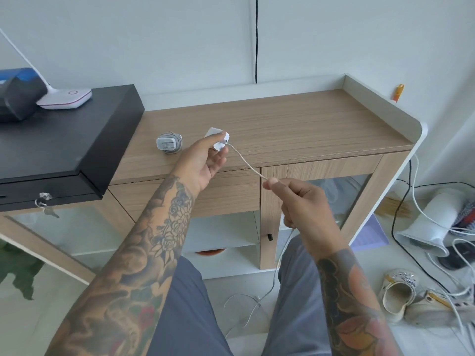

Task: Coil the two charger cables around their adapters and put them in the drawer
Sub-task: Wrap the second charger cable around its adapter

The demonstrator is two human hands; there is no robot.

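My left hand (205, 160) holds a white adapter (216, 140) between thumb and fingers, just above the wooden cabinet top (295, 119). Its cable (246, 163) runs taut from the adapter to my right hand (300, 201), which pinches it between thumb and forefinger; the rest of the cable hangs down to the floor. A second adapter (169, 143), grey cable wound around it, lies on the cabinet top to the left of my left hand. The drawer (223, 191) under the top, below my hands, is closed.
A black box (64, 140) with keys in its lock sits on the left, carrying a white lamp base (65, 97) and a dark blue object (18, 93). Loose cables, a white cylinder (431, 222) and shoes (398, 294) lie on the floor at right.
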